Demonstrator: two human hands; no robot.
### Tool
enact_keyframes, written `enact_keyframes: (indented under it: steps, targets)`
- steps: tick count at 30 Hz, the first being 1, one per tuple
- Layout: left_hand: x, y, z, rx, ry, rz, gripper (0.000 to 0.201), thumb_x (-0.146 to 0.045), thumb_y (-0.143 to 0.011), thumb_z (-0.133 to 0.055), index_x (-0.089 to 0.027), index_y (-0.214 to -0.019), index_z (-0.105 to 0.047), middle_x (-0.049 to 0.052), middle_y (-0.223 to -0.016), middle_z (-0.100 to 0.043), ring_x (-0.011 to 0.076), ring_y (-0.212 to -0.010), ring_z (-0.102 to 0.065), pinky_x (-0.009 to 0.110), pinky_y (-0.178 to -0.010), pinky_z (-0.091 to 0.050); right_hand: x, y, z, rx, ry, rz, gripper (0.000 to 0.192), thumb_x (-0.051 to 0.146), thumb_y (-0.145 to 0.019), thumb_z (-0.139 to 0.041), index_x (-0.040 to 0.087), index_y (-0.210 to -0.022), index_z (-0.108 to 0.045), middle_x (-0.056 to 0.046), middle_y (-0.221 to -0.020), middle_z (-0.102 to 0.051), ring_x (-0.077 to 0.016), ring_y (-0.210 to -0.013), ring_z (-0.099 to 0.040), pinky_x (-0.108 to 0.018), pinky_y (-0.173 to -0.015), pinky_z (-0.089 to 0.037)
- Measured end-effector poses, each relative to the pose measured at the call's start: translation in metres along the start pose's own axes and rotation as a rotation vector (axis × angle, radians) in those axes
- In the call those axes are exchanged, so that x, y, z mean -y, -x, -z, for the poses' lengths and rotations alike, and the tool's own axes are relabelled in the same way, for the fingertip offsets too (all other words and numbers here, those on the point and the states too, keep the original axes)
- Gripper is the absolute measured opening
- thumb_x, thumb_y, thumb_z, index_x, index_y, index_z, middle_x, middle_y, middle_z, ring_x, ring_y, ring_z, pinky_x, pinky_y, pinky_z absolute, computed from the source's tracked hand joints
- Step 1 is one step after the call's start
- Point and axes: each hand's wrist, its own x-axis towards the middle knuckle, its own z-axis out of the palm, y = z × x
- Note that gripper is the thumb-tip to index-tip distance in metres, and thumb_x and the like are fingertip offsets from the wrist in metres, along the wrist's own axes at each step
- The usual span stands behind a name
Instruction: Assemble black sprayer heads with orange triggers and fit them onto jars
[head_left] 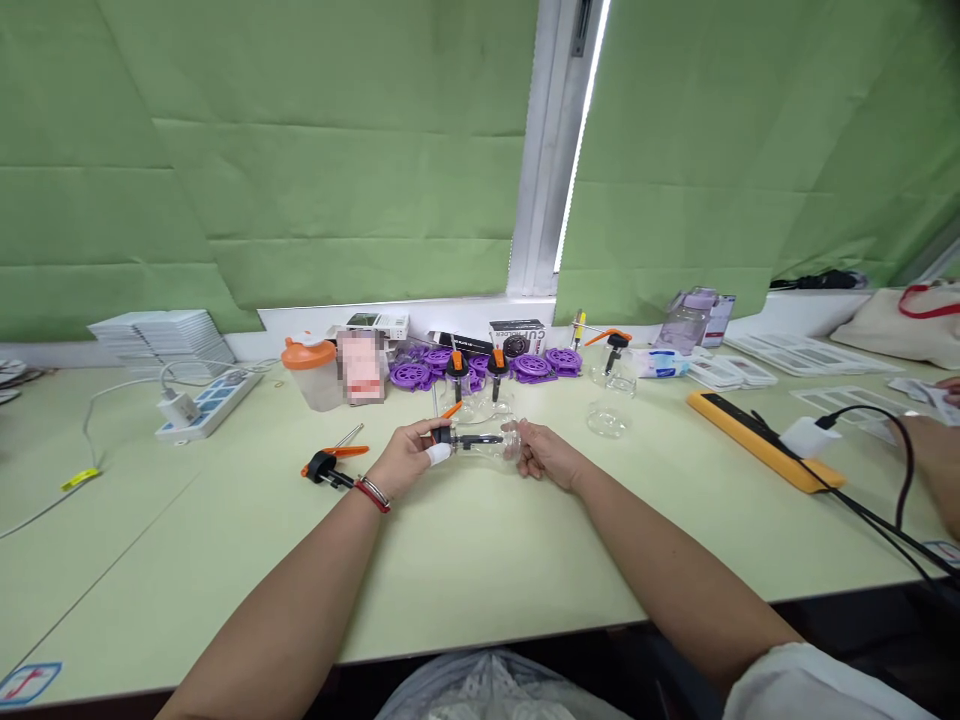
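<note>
Lying sideways above the desk, the clear spray bottle ran left to right; the left hand gripped its pump end; the right hand clasped its base.

bare table before the hands; spray bottles crowd behind.
</note>
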Motion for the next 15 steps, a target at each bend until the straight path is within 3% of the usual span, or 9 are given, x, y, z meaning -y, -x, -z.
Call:
enact_keyframes:
  steps: [3,6,11,13,15]
  targets:
    - [0.001,-0.001,0.001,-0.002,0.012,0.001,0.057,-0.032,-0.059,-0.079,-0.013,-0.110,-0.063,0.009,-0.093,-0.069,0.0168,-0.079,-0.061,0.034,-0.078,-0.048,0.003,0.005,0.001,0.049,-0.046,0.052,0.054,0.050,-0.080,-0.058,0.023,-0.126,-0.047,-0.010,-0.107,-0.062,-0.0129,-0.063,-0.063,-0.016,-0.033,-0.032]
    - [0.001,-0.001,0.001,0.004,0.021,-0.005,0.056,-0.033,-0.058,-0.079,-0.013,-0.109,-0.064,0.008,-0.093,-0.069,0.0172,-0.080,-0.061,0.034,-0.079,-0.048,0.007,0.009,0.002,0.068,-0.059,0.080,0.062,0.041,-0.074,-0.067,0.030,-0.130,-0.043,-0.008,-0.123,-0.055,-0.0095,-0.059,-0.061,-0.016,-0.032,-0.029]
    - [0.000,0.000,-0.001,0.013,-0.023,-0.014,0.053,-0.034,-0.060,-0.078,-0.014,-0.108,-0.065,0.006,-0.082,-0.068,0.0162,-0.074,-0.060,0.033,-0.077,-0.047,0.003,0.001,-0.002,-0.007,-0.037,-0.004,0.047,0.055,-0.083,-0.049,0.017,-0.110,-0.055,-0.007,-0.084,-0.067,-0.0052,-0.039,-0.045,-0.016,-0.029,-0.024]
    - [0.000,0.000,0.000,0.017,-0.034,-0.012,0.054,-0.033,-0.060,-0.078,-0.014,-0.109,-0.065,0.005,-0.078,-0.068,0.0161,-0.073,-0.060,0.033,-0.076,-0.047,0.001,-0.002,-0.002,-0.032,-0.015,-0.039,0.050,0.059,-0.084,-0.044,0.014,-0.104,-0.057,-0.007,-0.076,-0.066,-0.0062,-0.038,-0.045,-0.016,-0.029,-0.024]
    - [0.000,-0.001,0.002,0.004,-0.014,-0.003,0.055,-0.033,-0.059,-0.079,-0.015,-0.109,-0.065,0.005,-0.080,-0.068,0.0160,-0.074,-0.061,0.033,-0.076,-0.047,0.003,-0.001,-0.002,-0.006,-0.019,-0.032,0.053,0.059,-0.083,-0.045,0.014,-0.108,-0.056,-0.010,-0.081,-0.065,-0.0091,-0.046,-0.054,-0.016,-0.030,-0.028]
